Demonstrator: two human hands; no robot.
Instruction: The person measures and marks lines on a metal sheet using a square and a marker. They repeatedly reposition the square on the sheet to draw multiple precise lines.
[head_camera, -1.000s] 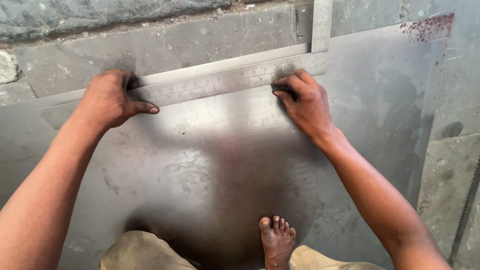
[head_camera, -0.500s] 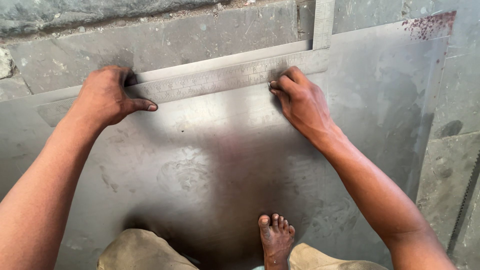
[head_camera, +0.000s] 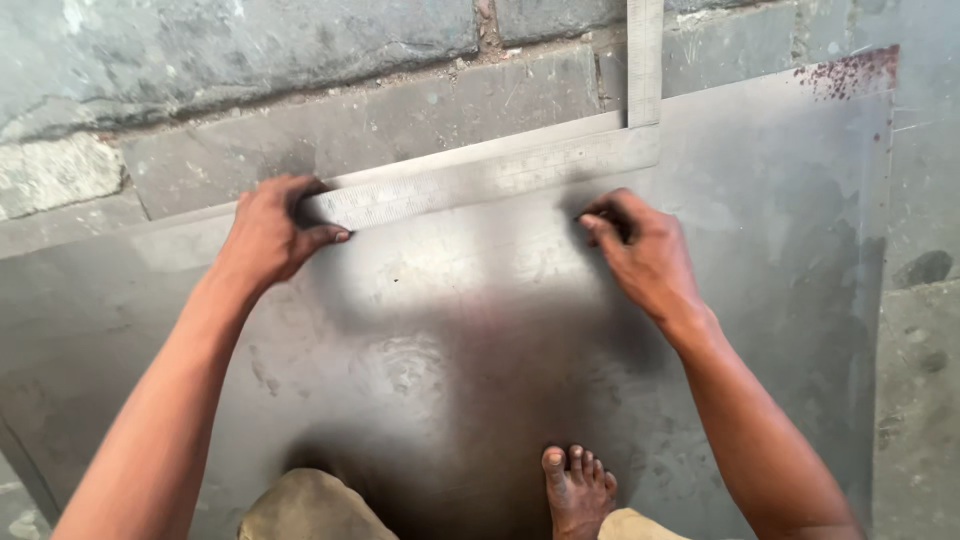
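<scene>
A grey metal sheet (head_camera: 470, 330) lies flat on the floor in front of me. Across its far edge rests an L-shaped steel square (head_camera: 480, 180), with its short arm (head_camera: 645, 60) running up over the stone. My left hand (head_camera: 265, 235) grips the left end of the long arm, fingers over it and thumb under its near edge. My right hand (head_camera: 640, 250) rests on the sheet just below the ruler's right part. Its fingers are pinched on a small dark tool that is mostly hidden. My bare foot (head_camera: 578, 490) stands on the sheet's near side.
Rough stone blocks (head_camera: 250, 60) with a mortar joint run along behind the sheet. The sheet's far right corner carries a rusty red patch (head_camera: 845, 72). Grey concrete floor (head_camera: 920, 380) shows to the right of the sheet. My knees in tan cloth (head_camera: 300, 505) sit at the bottom edge.
My right hand has slipped a little down from the ruler's lower edge. My left hand stays on the ruler's end. The view has shifted slightly.
</scene>
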